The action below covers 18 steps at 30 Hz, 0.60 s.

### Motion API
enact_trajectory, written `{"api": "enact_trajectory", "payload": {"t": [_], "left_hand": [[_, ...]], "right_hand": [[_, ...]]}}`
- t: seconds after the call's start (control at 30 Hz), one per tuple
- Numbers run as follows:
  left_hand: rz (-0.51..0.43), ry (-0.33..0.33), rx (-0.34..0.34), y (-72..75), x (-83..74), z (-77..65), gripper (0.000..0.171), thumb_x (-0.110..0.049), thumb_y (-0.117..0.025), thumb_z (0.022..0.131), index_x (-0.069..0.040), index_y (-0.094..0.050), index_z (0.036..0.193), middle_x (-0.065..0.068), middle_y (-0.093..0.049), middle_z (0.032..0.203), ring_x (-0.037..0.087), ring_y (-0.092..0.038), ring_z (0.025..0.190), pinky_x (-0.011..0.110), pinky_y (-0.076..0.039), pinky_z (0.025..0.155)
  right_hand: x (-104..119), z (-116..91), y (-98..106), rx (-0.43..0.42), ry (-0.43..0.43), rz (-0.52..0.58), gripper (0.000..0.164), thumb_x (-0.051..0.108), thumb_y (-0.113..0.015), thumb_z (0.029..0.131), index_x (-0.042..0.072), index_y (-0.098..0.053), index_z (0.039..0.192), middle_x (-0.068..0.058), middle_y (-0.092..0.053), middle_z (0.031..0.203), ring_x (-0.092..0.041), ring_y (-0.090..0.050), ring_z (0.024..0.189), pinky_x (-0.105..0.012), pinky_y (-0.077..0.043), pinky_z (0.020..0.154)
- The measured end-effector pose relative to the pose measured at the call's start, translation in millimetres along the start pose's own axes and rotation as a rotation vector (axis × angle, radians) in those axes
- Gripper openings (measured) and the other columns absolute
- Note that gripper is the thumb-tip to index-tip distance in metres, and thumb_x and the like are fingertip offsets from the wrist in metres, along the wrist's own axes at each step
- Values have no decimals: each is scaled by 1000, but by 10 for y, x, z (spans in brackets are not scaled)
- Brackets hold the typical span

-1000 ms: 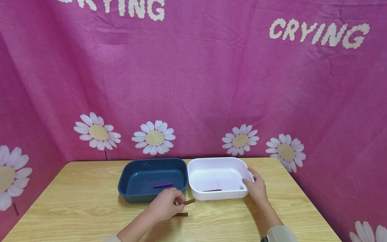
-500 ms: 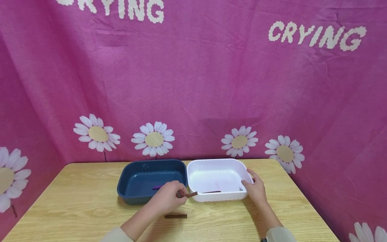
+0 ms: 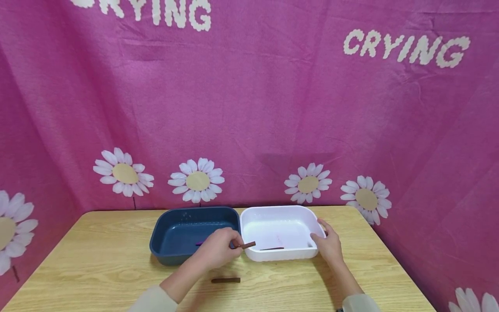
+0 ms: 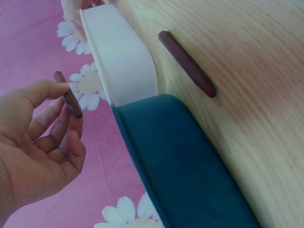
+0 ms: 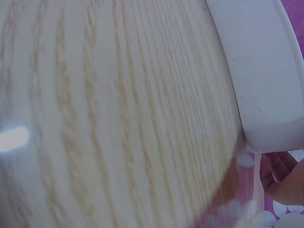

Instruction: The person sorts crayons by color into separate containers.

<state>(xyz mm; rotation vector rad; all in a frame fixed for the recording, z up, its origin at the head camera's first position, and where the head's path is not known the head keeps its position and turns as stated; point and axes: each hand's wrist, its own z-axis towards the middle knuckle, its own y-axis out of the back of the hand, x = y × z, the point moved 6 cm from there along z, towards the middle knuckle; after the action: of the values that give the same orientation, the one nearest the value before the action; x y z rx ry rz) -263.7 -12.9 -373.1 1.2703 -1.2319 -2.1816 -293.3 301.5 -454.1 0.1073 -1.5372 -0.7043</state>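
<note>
Between thumb and fingertips, my left hand pinches a brown crayon, held up by the near left corner of the white plastic tray. The left wrist view shows this crayon crosswise in the fingers. My right hand grips the white tray's right end, thumb over the rim and fingers outside. Inside that tray lies a thin brown crayon, partly hidden by the front wall. A second brown crayon lies on the table below my left hand.
To the left, touching the white tray, stands a dark blue tray. A purple crayon lies in it, mostly covered by my left hand. Both trays sit on a wooden table before a pink cloth with daisies.
My left hand has risen from the table and moved slightly away from me with the brown crayon, uncovering the crayon below. The right hand stays on the white tray.
</note>
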Motion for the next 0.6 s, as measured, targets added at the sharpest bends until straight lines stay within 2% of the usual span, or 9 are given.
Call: {"api": "enact_trajectory", "payload": {"t": [0.43, 0.6], "left_hand": [[13, 44, 33, -23, 4, 146, 4, -13, -68, 80, -11, -70, 82, -4, -58, 73, 8, -48, 68, 22, -40, 58], [24, 31, 27, -27, -15, 195, 5, -12, -67, 80, -11, -71, 84, -4, -59, 74, 8, -48, 69, 22, -41, 59]], "right_hand": [[-1, 9, -6, 1, -5, -10, 58, 8, -57, 86, 4, -37, 140, -35, -48, 127, -42, -49, 117, -51, -41, 100], [-3, 14, -5, 0, -4, -18, 58, 8, -57, 85, 4, -38, 140, -35, -50, 125, -42, -50, 115, -51, -42, 100]]}}
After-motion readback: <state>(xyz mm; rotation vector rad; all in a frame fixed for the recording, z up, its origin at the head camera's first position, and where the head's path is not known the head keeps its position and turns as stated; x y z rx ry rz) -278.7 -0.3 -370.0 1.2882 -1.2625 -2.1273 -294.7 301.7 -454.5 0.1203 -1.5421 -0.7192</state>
